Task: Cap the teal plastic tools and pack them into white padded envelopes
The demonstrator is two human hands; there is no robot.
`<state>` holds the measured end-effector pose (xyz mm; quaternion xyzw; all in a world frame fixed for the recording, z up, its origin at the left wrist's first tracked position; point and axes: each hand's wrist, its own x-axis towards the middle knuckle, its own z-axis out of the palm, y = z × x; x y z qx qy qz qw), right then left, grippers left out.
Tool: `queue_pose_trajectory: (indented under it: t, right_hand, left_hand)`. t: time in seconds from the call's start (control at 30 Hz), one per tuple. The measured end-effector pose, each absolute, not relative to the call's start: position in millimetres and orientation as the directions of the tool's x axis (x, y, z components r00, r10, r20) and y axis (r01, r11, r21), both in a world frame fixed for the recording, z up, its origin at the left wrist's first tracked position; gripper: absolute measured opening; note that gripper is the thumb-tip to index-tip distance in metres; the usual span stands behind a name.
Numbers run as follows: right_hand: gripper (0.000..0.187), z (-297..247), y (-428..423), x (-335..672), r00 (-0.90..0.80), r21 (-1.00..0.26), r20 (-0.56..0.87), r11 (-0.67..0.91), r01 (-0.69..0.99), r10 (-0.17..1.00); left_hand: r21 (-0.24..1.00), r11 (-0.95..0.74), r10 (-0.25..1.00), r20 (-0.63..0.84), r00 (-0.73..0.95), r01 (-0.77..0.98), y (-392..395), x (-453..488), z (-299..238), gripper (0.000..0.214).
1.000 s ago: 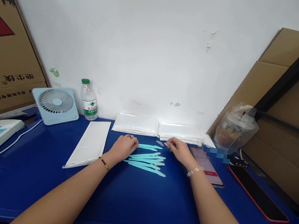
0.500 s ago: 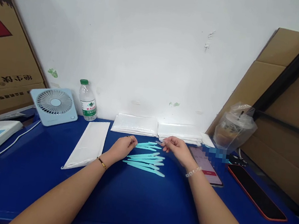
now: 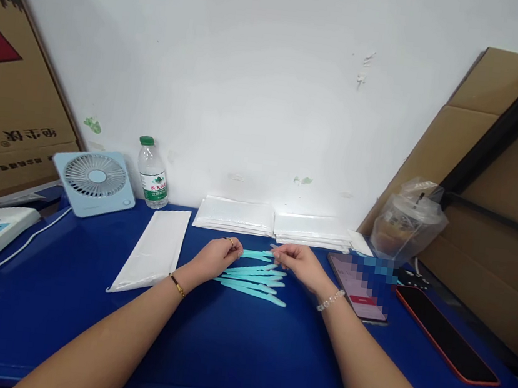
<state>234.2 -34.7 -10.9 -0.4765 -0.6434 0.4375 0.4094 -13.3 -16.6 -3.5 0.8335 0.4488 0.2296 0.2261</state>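
Observation:
Between my two hands is a turquoise eyebrow razor, lying level just above the table. My left hand pinches its handle end with thumb and fingers. My right hand has its fingertips closed on the other end, where the blade is hidden. A small translucent tip pokes out above those fingers; I cannot tell if it is a cap. Nearer to me, several more turquoise eyebrow razors lie fanned on the blue table, pale ends to the right.
White flat packets are stacked by the wall, and one long white packet lies left. Further left are a water bottle and a blue fan. Right are two phones and a bagged drink cup.
My right hand has come slightly left and down onto the razor's end. The upper razors, spread apart before, are now drawn together between both hands.

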Motion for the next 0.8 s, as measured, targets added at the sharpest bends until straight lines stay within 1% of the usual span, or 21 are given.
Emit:
queue_pose_trajectory:
  t: [0.07, 0.13, 0.2, 0.23, 0.3, 0.37, 0.4, 0.47, 0.53, 0.6, 0.7, 0.8]
  right_hand:
    - [0.033, -7.7, -37.3, 236.3, -0.278, -0.949, 0.07, 0.15, 0.278, 0.958]
    - [0.031, -4.3, -39.4, 240.5, -0.363, -0.928, 0.032, 0.162, 0.335, 0.931]
    - [0.028, -2.7, -39.8, 245.5, -0.425, -0.884, 0.019, 0.214, 0.416, 0.905]
    - [0.028, -3.2, -38.9, 247.7, -0.416, -0.85, 0.032, 0.244, 0.466, 0.909]
    - [0.026, -6.9, -35.1, 250.7, -0.307, -0.752, 0.126, 0.293, 0.591, 0.943]
    - [0.023, -13.4, -29.1, 250.8, -0.174, -0.631, 0.278, 0.316, 0.709, 0.945]
    - [0.022, -17.0, -25.7, 249.9, -0.147, -0.573, 0.341, 0.329, 0.751, 0.928]
    - [0.025, -23.4, -19.5, 246.7, -0.191, -0.483, 0.392, 0.378, 0.789, 0.9]
    - [0.026, -27.2, -15.3, 243.4, -0.269, -0.426, 0.363, 0.416, 0.804, 0.892]
    - [0.027, -28.0, -13.8, 241.7, -0.304, -0.372, 0.315, 0.412, 0.832, 0.899]
    - [0.031, -25.2, -16.3, 242.0, -0.265, -0.309, 0.262, 0.341, 0.888, 0.928]
    - [0.036, -20.8, -20.8, 243.6, -0.253, -0.284, 0.234, 0.315, 0.906, 0.939]
  left_hand:
    - [0.573, -0.508, 0.833, 0.136, 0.537, 0.643, -19.5, -13.3, -1.2, 0.028]
    - [0.568, -0.531, 0.8, 0.09, 0.594, 0.629, -22.3, -13.3, 1.3, 0.029]
    - [0.567, -0.552, 0.773, 0.074, 0.63, 0.612, -23.6, -13.3, 3.0, 0.029]
    - [0.559, -0.56, 0.771, 0.082, 0.631, 0.612, -23.3, -13.3, 3.2, 0.028]
    - [0.509, -0.574, 0.788, 0.13, 0.601, 0.642, -21.0, -14.0, 1.9, 0.025]
    - [0.426, -0.58, 0.808, 0.192, 0.558, 0.694, -17.2, -15.1, -1.1, 0.024]
    - [0.386, -0.579, 0.814, 0.215, 0.54, 0.719, -15.3, -15.6, -2.8, 0.024]
    - [0.331, -0.571, 0.821, 0.23, 0.523, 0.751, -12.6, -16.3, -5.6, 0.023]
    - [0.306, -0.564, 0.826, 0.218, 0.52, 0.767, -11.5, -16.3, -7.2, 0.019]
    - [0.298, -0.554, 0.832, 0.201, 0.517, 0.777, -11.4, -16.0, -7.5, 0.016]
    - [0.313, -0.543, 0.84, 0.183, 0.511, 0.779, -11.0, -16.4, -7.3, 0.013]
    - [0.378, -0.529, 0.846, 0.162, 0.508, 0.76, -9.6, -18.7, -8.3, 0.014]
